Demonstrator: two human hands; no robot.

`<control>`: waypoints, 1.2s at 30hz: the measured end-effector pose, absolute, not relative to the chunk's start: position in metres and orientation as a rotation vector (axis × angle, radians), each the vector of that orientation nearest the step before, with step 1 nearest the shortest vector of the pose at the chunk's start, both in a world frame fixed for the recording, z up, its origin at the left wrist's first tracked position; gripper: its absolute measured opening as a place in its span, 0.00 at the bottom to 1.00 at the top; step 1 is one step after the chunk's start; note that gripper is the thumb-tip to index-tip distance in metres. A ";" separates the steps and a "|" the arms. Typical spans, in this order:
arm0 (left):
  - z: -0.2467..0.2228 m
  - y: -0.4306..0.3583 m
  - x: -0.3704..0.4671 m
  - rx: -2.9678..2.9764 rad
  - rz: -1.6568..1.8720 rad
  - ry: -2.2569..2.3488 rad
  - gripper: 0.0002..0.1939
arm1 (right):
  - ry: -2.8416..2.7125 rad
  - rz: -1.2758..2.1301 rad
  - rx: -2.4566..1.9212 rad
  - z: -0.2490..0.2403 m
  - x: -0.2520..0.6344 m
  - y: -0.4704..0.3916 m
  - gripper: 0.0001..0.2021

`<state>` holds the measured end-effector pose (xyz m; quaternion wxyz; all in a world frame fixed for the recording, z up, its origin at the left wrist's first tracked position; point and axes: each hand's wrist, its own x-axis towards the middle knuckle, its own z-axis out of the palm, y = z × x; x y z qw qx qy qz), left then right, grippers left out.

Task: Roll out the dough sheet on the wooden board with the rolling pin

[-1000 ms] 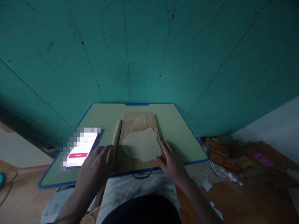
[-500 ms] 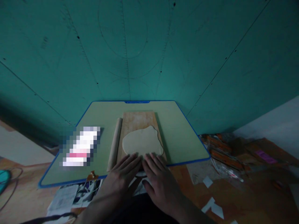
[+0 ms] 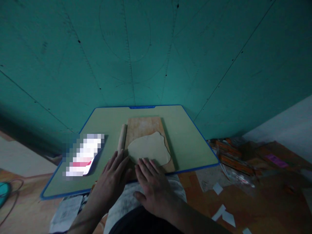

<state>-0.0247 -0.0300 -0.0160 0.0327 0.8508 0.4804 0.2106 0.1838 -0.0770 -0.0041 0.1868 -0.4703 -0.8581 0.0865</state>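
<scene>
Phone [image 3: 91, 148] at frame left; left hand [image 3: 110, 180] partly covers rolling pin [image 3: 122, 136], grip indeterminable; pin points up-frame; dough [image 3: 149, 148] lengthwise left-right; right hand [image 3: 153, 187], fingers straight, holds nothing

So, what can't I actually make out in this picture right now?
From the head view:
Rolling pin: its near end is hidden by the left hand, so I can't tell whether it is gripped.
Dough sheet: part of its near edge is covered by the right hand.
Phone: most of its screen is pixelated.
Teal object: cut off by the left edge.
Pink label: writing too small.
</scene>
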 end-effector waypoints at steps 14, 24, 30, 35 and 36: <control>-0.013 -0.032 -0.024 2.355 0.668 1.646 0.23 | -2.051 0.193 -1.519 0.001 0.291 -0.074 0.17; 0.008 -0.018 -0.036 2.443 0.412 1.901 0.23 | -1.940 0.223 -1.307 0.017 0.294 -0.046 0.25; 0.016 -0.004 -0.046 2.387 0.447 1.949 0.24 | -1.996 0.170 -1.195 0.033 0.282 -0.036 0.20; 0.036 -0.001 -0.060 2.437 0.673 1.895 0.24 | -1.953 0.133 -1.215 0.050 0.280 -0.023 0.18; 0.039 0.000 -0.059 2.451 0.727 1.858 0.23 | -1.948 0.122 -1.207 0.054 0.279 -0.019 0.18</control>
